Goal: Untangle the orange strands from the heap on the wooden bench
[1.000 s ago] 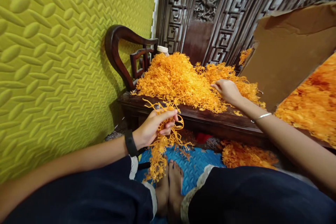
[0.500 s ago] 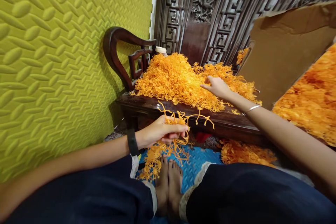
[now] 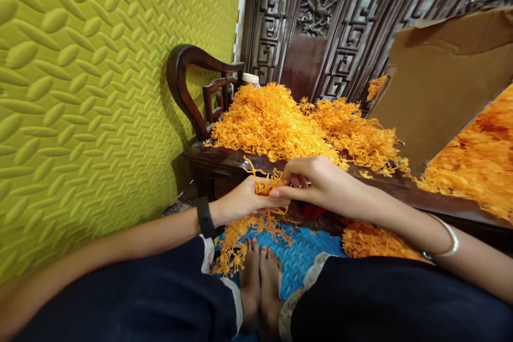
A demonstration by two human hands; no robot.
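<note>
My left hand (image 3: 245, 200) is closed around a bunch of orange branching plastic strands (image 3: 262, 184), which stick out above and below the fingers. My right hand (image 3: 316, 181) meets it, thumb and fingers pinched on the strands at the left fingertips. Exactly which piece the right fingers hold is hidden. Beneath the left hand hangs a tangled clump of the same strands (image 3: 234, 246). Just beyond both hands, a large heap of orange plastic pieces (image 3: 272, 123) lies on the dark wooden bench (image 3: 224, 163).
A cardboard sheet (image 3: 444, 69) leans at the right, with another orange heap (image 3: 476, 155) beside it. More orange pieces (image 3: 377, 240) lie under the bench. A white-lidded jar (image 3: 250, 79) stands behind the heap, near the curved armrest (image 3: 180, 80). A yellow textured wall (image 3: 100, 91) rises at left.
My right hand has come back from the heap on the bench to the bunch in my left hand, its fingers now closed there. The left hand keeps its hold. The view has shifted slightly.
</note>
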